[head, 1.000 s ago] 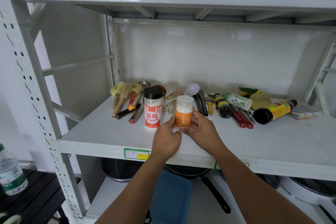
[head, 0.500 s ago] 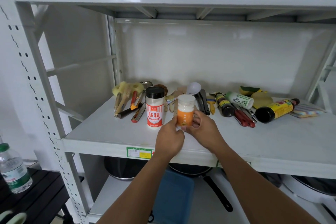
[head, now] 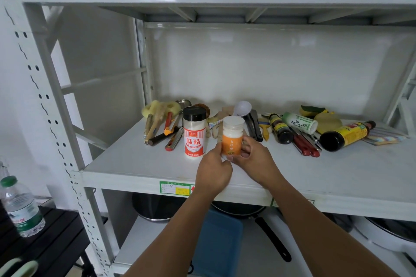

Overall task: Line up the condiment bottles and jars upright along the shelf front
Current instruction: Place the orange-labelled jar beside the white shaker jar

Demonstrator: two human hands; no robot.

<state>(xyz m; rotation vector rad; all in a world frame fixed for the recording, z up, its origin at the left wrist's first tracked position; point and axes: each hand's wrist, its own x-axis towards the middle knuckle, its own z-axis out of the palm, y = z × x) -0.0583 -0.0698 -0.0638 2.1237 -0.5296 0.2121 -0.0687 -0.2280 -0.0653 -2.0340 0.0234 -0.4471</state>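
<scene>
An orange-labelled jar [head: 232, 137] with a white lid stands upright near the front of the white shelf [head: 139, 164]. My left hand [head: 213, 171] and my right hand [head: 254, 157] both grip its base from either side. Just left of it stands a red-and-white shaker [head: 194, 135] with a black lid, upright and untouched. Further back on the right lie a small dark bottle [head: 280, 128], a white-and-green canister [head: 300, 122] and a large dark sauce bottle [head: 346, 134] with a yellow label, all on their sides.
Brushes, knives, tongs, a spoon and red-handled tools [head: 306, 146] lie scattered along the shelf's back. Yellow sponges [head: 324, 119] sit at the back right. Pans and a blue box [head: 217, 243] fill the shelf below. A water bottle [head: 21, 207] stands on a dark table, lower left.
The two hands stay on the orange jar, which has barely shifted. The view has drifted slightly.
</scene>
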